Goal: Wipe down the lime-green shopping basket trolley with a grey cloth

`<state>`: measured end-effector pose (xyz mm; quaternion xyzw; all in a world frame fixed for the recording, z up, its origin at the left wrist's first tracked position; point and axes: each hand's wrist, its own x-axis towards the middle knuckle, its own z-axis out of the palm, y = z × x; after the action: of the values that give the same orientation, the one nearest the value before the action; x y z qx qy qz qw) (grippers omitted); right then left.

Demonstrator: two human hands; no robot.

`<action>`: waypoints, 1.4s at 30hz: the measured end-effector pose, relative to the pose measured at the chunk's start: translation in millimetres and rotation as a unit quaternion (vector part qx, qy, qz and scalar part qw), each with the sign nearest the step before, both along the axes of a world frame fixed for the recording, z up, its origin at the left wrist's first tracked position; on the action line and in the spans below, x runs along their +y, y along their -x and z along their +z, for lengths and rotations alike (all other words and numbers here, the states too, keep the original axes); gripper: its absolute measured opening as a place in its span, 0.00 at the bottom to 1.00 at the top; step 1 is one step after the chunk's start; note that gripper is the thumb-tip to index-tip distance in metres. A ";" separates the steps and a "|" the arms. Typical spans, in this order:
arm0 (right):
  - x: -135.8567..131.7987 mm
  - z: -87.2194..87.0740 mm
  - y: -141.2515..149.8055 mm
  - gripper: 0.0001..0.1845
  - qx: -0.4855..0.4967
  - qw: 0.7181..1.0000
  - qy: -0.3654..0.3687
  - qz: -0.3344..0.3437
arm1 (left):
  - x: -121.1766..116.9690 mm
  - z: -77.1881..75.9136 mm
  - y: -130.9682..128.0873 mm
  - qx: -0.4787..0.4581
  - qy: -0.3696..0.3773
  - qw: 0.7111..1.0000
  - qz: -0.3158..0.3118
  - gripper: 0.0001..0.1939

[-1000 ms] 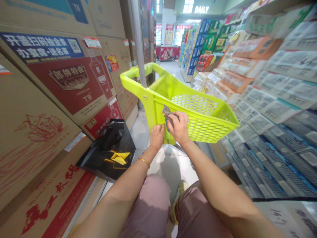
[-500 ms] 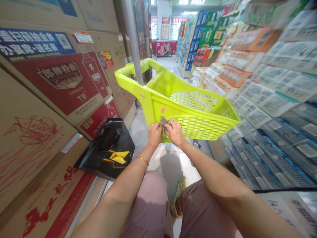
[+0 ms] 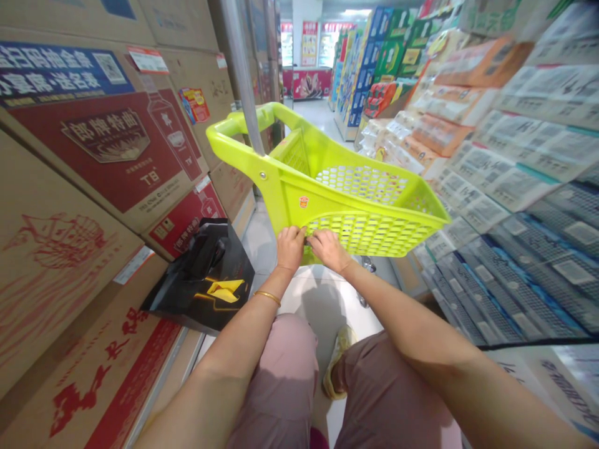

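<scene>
My left hand and my right hand are close together in front of the lower side of a lime-green shopping cart. Both have curled, closed fingers around a small crumpled grey piece, perhaps cloth. Only a dark bit of it shows between the fingertips; the hands cover the rest. A small red-and-orange sticker is on the cart's side just above the hands. My left wrist wears a gold-coloured bangle.
A black shopping bag with a yellow patch stands at left, beside stacked liquor cartons. A metal pole rises in front of the cart's handle. Stacked packaged goods line the right. The tiled aisle runs on behind the cart.
The crumpled grey piece stuck up above the fingers before; now it is mostly hidden between them. The view has shifted slightly, with the cart appearing a little higher and further left.
</scene>
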<state>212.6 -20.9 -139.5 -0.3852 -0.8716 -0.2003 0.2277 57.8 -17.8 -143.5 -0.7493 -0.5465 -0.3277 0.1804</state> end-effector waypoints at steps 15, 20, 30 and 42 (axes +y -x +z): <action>5.3 11.3 6.1 0.13 0.088 0.995 -0.037 -0.021 | -7.3 1.9 -1.4 -0.021 0.029 0.999 0.014 0.13; 2.4 -13.8 0.1 0.13 0.028 1.000 0.004 -0.004 | -8.7 6.4 -1.0 -0.028 0.028 0.999 0.013 0.11; -2.3 -8.9 2.6 0.14 -0.019 0.999 0.037 0.021 | -9.2 4.1 3.1 -0.042 0.025 0.999 0.017 0.13; -0.9 17.4 9.7 0.12 0.104 0.994 -0.016 -0.023 | -10.6 5.9 3.5 -0.017 0.020 0.999 0.022 0.13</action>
<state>202.9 -21.8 -122.1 -0.4205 -0.8306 -0.1780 0.3188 54.3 -28.5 -137.6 -0.7348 -0.5726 -0.3251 0.1629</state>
